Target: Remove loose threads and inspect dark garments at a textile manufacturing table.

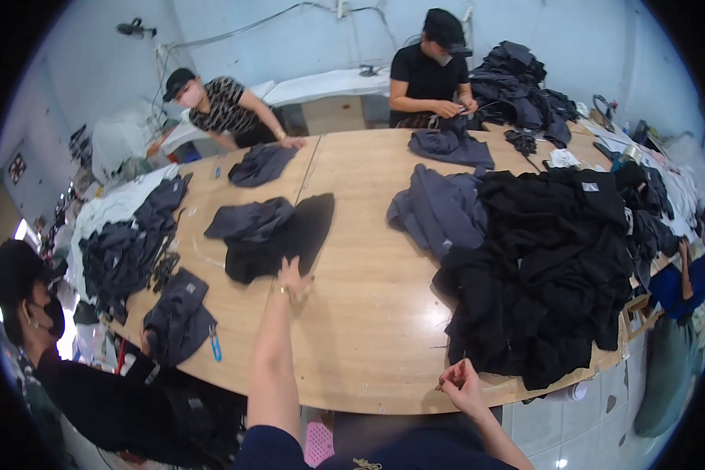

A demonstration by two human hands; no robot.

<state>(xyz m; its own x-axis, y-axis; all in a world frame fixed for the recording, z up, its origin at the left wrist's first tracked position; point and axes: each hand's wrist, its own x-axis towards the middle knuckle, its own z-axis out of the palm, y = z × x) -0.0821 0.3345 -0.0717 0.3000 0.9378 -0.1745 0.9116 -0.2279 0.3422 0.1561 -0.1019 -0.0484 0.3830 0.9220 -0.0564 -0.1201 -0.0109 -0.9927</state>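
Reaching far over the wooden table (368, 313), the left hand (294, 280) lies with fingers loosely spread on the near edge of a black garment piece (278, 243), which rests flat at the middle of the table with a dark grey piece (251, 219) lying partly on it. The right hand (460, 382) stays at the near table edge, fingertips pinched together on something too small to tell, perhaps a thread. A pull on the black piece could drag the grey one along, and the big black pile (540, 274) overhanging the near edge could slide off.
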